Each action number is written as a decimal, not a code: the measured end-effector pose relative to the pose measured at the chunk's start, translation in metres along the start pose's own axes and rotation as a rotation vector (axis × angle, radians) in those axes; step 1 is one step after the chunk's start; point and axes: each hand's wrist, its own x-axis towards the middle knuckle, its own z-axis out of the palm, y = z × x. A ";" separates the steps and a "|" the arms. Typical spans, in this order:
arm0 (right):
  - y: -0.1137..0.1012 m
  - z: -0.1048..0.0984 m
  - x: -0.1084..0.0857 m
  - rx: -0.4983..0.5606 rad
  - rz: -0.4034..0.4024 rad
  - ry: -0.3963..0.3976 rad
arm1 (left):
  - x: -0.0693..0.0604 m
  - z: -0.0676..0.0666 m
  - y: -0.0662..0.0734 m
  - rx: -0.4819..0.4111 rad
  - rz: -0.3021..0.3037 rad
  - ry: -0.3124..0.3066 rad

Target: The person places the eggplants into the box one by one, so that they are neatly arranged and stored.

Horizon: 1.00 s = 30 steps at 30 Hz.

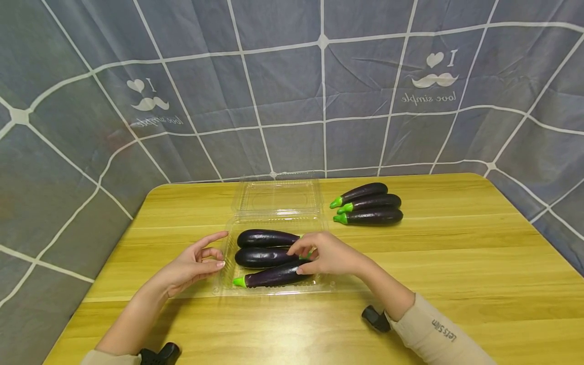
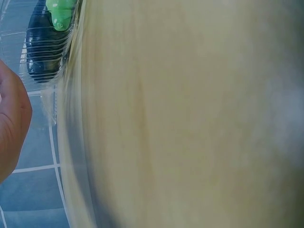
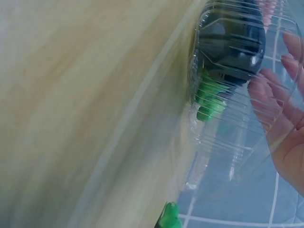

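Three eggplants lie in a clear plastic box (image 1: pixel 319 289): the back one (image 1: pixel 266 237), the middle one (image 1: pixel 260 257) and the front one (image 1: pixel 274 275), whose green stem points left. My right hand (image 1: pixel 328 256) is over the box's right end, thumb on the front eggplant and fingers bent at the middle one; whether it grips is unclear. My left hand (image 1: pixel 189 266) is at the box's left edge, fingers loosely bent, holding nothing. In the right wrist view, my right hand (image 3: pixel 285 118) shows beyond the clear wall, near an eggplant (image 3: pixel 230 42).
The box's open lid (image 1: pixel 279 196) lies behind it, hinged to it. Three more eggplants (image 1: pixel 374 217) lie side by side at the back right of the wooden table (image 1: pixel 433 284). A grey curtain (image 1: pixel 292 91) with white lines hangs behind.
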 end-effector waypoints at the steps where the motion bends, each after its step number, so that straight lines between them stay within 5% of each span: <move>1: 0.000 -0.001 0.000 0.029 0.007 0.003 | 0.000 0.000 0.000 -0.001 0.002 -0.001; 16: 0.002 -0.021 -0.011 0.230 0.012 0.093 | 0.000 0.000 0.000 0.013 -0.015 0.017; 30: 0.009 -0.037 -0.025 0.232 0.011 0.177 | -0.001 0.000 0.001 0.008 0.003 0.007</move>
